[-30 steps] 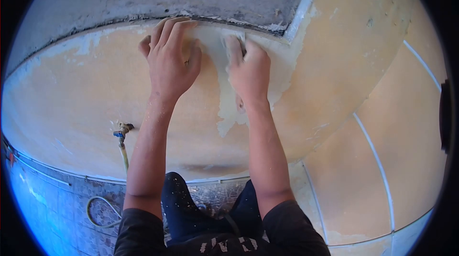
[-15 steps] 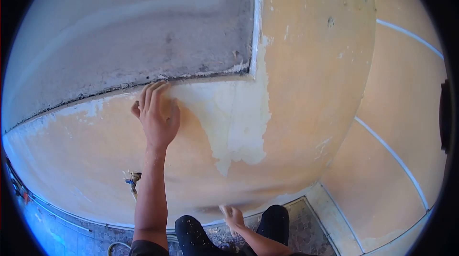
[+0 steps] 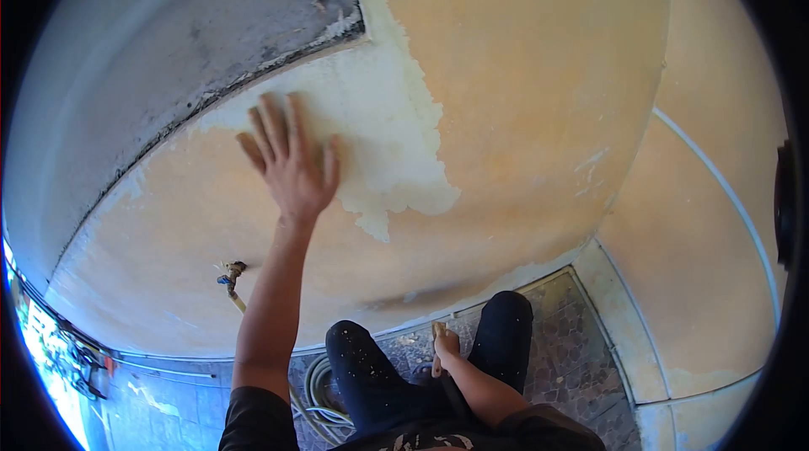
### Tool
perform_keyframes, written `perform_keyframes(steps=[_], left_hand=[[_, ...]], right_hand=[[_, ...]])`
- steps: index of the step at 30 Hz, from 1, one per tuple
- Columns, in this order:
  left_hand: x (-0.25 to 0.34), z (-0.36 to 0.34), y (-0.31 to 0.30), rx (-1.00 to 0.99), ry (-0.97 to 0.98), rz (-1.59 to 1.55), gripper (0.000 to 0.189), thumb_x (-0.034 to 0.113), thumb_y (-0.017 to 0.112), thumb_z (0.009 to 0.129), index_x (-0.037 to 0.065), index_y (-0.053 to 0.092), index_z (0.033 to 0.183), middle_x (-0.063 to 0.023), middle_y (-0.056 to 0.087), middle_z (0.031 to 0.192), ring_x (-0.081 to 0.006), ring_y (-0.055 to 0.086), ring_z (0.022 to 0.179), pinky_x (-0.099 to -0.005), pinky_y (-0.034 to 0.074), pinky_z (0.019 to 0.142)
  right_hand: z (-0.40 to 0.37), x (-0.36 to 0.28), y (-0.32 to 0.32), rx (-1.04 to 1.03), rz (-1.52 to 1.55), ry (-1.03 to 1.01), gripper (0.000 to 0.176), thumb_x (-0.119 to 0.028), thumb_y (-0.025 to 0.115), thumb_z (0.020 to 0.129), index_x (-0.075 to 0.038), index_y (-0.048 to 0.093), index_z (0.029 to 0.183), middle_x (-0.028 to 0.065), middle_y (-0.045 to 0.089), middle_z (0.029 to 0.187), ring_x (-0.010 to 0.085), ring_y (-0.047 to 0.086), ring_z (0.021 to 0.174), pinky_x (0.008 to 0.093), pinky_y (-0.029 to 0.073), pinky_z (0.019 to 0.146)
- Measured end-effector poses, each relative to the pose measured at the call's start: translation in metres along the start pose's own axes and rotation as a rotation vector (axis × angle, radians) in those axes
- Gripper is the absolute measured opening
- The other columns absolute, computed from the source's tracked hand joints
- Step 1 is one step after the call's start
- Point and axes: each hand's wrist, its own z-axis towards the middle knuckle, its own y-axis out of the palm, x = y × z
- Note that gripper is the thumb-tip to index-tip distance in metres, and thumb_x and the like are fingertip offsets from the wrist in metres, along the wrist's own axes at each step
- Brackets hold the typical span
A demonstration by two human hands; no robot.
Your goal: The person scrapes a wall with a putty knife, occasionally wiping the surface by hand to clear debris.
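The left hand (image 3: 295,177), fingers spread, lies over the patchy wall (image 3: 522,114); the right hand's (image 3: 449,346) fingers wrap a small tool (image 3: 437,330) between the knees (image 3: 507,325).

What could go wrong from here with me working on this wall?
The coiled hose beside your left leg might trip you if you step that way. Your left hand is spread at the edge of the pale patch; if that surface is soft, which I can't tell, it could get marked. Your left forearm appears near the tap in this view, so lowering it carelessly might bump the tap.
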Motion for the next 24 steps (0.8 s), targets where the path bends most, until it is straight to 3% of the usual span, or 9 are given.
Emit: perform_keyframes(steps=[4, 6, 9, 11, 13, 15, 17, 21, 24], left_hand=[[0.053, -0.039, 0.014, -0.481, 0.3, -0.068, 0.081, 0.048, 0.063, 0.094, 0.016, 0.032, 0.162, -0.0141, 0.028, 0.169, -0.0397, 0.019, 0.157, -0.0691, 0.004, 0.123], [0.065, -0.07, 0.025, -0.675, 0.665, -0.228, 0.082, 0.044, 0.068, 0.089, 0.018, 0.036, 0.16, -0.0034, 0.033, 0.167, -0.0245, 0.026, 0.156, -0.0582, 0.012, 0.127], [0.065, -0.101, 0.02, -0.862, 0.948, -0.211, 0.081, 0.04, 0.07, 0.087, 0.019, 0.039, 0.159, -0.0021, 0.031, 0.168, -0.0226, 0.025, 0.156, -0.0526, 0.014, 0.129], [0.054, -0.105, 0.018, -0.833, 0.948, -0.204, 0.076, 0.039, 0.07, 0.086, 0.017, 0.046, 0.154, -0.0002, 0.031, 0.168, -0.0191, 0.026, 0.155, -0.0475, 0.011, 0.131], [0.035, -0.099, 0.021, -0.729, 0.835, -0.093, 0.078, 0.037, 0.073, 0.087, 0.023, 0.043, 0.157, -0.0026, 0.032, 0.168, -0.0237, 0.023, 0.157, -0.0539, 0.013, 0.128], [0.013, -0.078, 0.017, -0.757, 0.578, -0.164, 0.074, 0.038, 0.073, 0.089, 0.025, 0.045, 0.156, -0.0047, 0.035, 0.167, -0.0262, 0.025, 0.157, -0.0589, 0.011, 0.127], [-0.006, -0.055, 0.0, -0.509, 0.478, -0.064, 0.072, 0.04, 0.072, 0.091, 0.026, 0.045, 0.157, -0.0084, 0.036, 0.166, -0.0305, 0.027, 0.156, -0.0624, 0.013, 0.124], [-0.036, -0.01, -0.027, -0.067, 0.175, -0.008, 0.083, 0.055, 0.072, 0.09, 0.022, 0.041, 0.16, -0.0152, 0.03, 0.168, -0.0428, 0.024, 0.155, -0.0662, 0.015, 0.121], [-0.064, -0.01, -0.036, -0.022, 0.037, -0.016, 0.089, 0.057, 0.071, 0.09, 0.019, 0.035, 0.162, -0.0187, 0.026, 0.169, -0.0461, 0.018, 0.155, -0.0673, 0.012, 0.121]], right_hand=[[0.022, 0.04, 0.022, -0.028, -0.057, -0.204, 0.052, -0.049, 0.059, 0.101, -0.001, 0.067, 0.085, 0.0132, 0.065, 0.073, 0.0243, 0.061, 0.069, 0.0425, 0.047, 0.068], [0.039, 0.064, 0.031, -0.035, -0.078, -0.229, 0.053, -0.049, 0.058, 0.103, -0.003, 0.062, 0.078, 0.0091, 0.059, 0.064, 0.0209, 0.058, 0.057, 0.0399, 0.046, 0.058], [0.04, 0.063, 0.024, -0.106, 0.003, -0.192, 0.053, -0.05, 0.058, 0.103, -0.005, 0.061, 0.075, 0.007, 0.056, 0.059, 0.019, 0.055, 0.048, 0.0383, 0.044, 0.051], [0.035, 0.056, 0.018, -0.078, 0.011, -0.136, 0.052, -0.051, 0.059, 0.103, -0.007, 0.06, 0.075, 0.0068, 0.056, 0.058, 0.0192, 0.056, 0.045, 0.0384, 0.045, 0.048], [0.026, 0.048, 0.007, -0.096, -0.044, -0.137, 0.046, -0.046, 0.062, 0.101, -0.004, 0.064, 0.082, 0.0078, 0.06, 0.062, 0.0198, 0.061, 0.052, 0.0378, 0.047, 0.052], [-0.003, 0.012, -0.006, -0.088, 0.031, -0.074, 0.047, -0.045, 0.068, 0.097, 0.001, 0.071, 0.093, 0.0207, 0.07, 0.078, 0.0356, 0.07, 0.077, 0.0458, 0.051, 0.072], [0.022, 0.061, 0.019, 0.025, 0.156, -0.499, 0.036, -0.035, 0.073, 0.093, -0.001, 0.073, 0.105, 0.0128, 0.071, 0.081, 0.0239, 0.068, 0.07, 0.0382, 0.052, 0.066], [0.013, 0.037, 0.013, -0.131, -0.075, -0.086, 0.041, -0.036, 0.078, 0.089, 0.001, 0.072, 0.107, 0.0174, 0.074, 0.091, 0.0289, 0.071, 0.081, 0.0417, 0.053, 0.074], [0.007, 0.031, 0.015, -0.124, -0.194, -0.232, 0.04, -0.035, 0.076, 0.09, 0.001, 0.072, 0.107, 0.0195, 0.074, 0.09, 0.0311, 0.071, 0.082, 0.042, 0.054, 0.075]])
